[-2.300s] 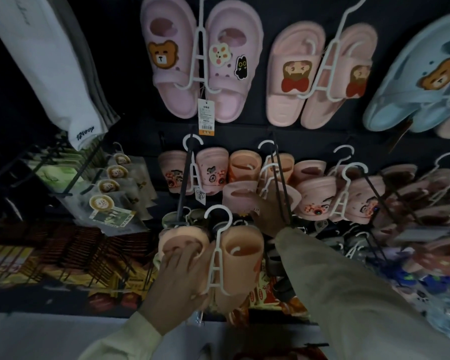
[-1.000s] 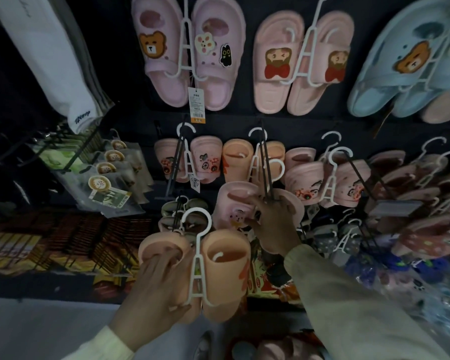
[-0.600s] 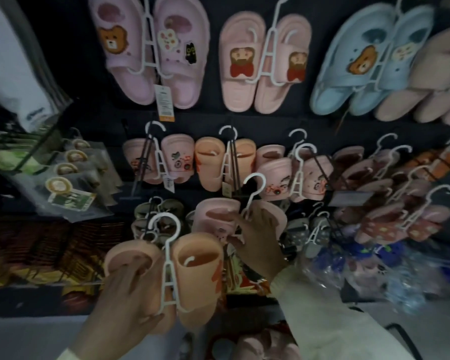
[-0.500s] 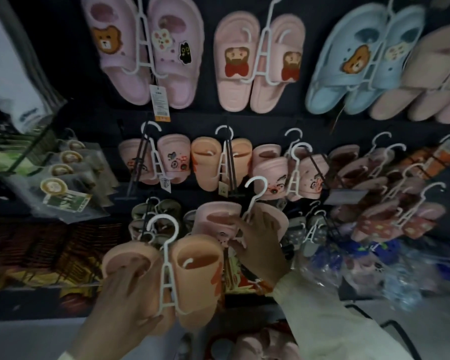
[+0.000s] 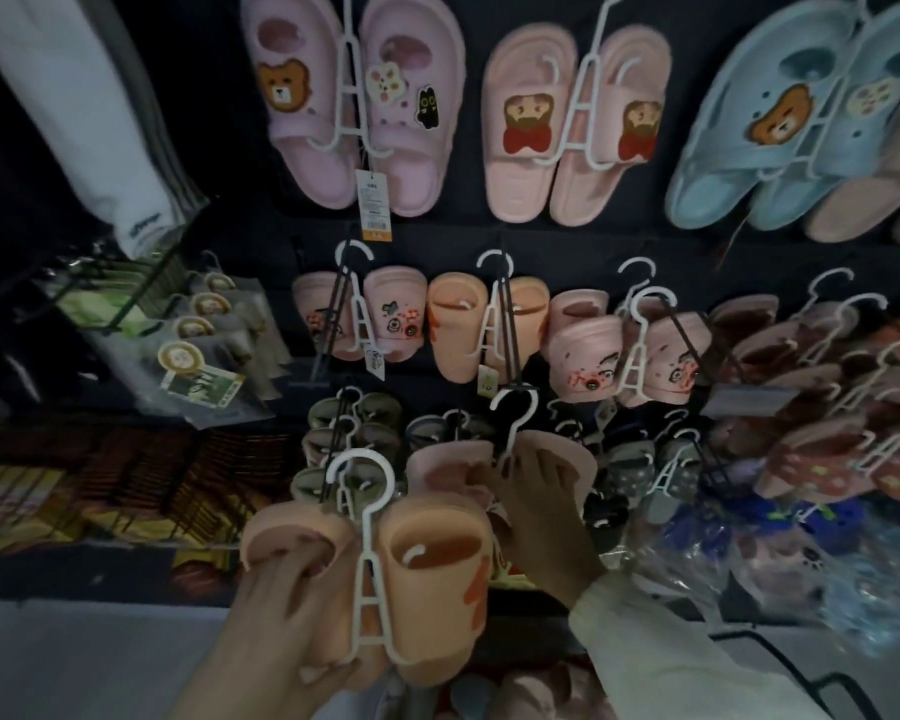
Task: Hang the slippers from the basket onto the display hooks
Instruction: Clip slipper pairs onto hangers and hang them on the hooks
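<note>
Left hand (image 5: 292, 615) curls round one slipper of the peach-orange rubber pair on a white plastic hanger (image 5: 437, 589), held low, off the rack. Right hand (image 5: 536, 506) grips the pale pink rubber pair (image 5: 448, 467), its white hanger hook (image 5: 521, 424) just below the black wire display hook (image 5: 508, 335). Risk: the prong is crowded, so the hook could snag neighbouring hangers or miss the tip, dropping the pair.

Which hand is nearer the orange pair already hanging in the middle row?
Right. The right hand, gripping a pink pair, is directly below the hanging orange pair; the left hand grips a second orange pair, lower left.
</note>
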`<move>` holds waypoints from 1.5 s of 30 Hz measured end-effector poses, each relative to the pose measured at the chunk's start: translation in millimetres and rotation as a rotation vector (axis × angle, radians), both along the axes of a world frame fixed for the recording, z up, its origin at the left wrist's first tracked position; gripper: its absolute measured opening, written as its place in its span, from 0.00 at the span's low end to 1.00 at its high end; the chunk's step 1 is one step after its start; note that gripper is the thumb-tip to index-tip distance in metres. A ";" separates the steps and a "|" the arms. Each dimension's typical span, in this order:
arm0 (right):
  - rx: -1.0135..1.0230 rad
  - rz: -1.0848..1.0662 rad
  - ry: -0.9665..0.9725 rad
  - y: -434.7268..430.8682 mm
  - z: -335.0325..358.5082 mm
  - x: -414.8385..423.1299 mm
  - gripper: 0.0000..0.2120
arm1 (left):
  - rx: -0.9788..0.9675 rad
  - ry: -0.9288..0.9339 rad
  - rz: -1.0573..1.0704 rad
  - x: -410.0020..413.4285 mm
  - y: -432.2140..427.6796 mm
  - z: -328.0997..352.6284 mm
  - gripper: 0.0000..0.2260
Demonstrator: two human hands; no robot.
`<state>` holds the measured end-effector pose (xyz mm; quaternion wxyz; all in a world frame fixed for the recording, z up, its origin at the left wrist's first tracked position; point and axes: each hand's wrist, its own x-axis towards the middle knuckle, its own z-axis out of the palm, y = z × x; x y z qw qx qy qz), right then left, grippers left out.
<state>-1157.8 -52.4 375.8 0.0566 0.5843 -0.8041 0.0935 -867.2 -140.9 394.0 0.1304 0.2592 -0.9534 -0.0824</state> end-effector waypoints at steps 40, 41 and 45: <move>0.208 0.179 0.050 -170.9 1.9 113.6 0.23 | -0.055 0.141 0.350 107.8 -0.3 18.2 0.37; 0.215 0.188 0.034 -174.8 1.4 113.2 0.23 | -0.054 0.137 0.348 106.9 -1.2 17.7 0.37; 0.249 0.207 -0.006 -186.6 1.8 111.7 0.23 | -0.049 0.141 0.345 102.4 -4.5 16.3 0.37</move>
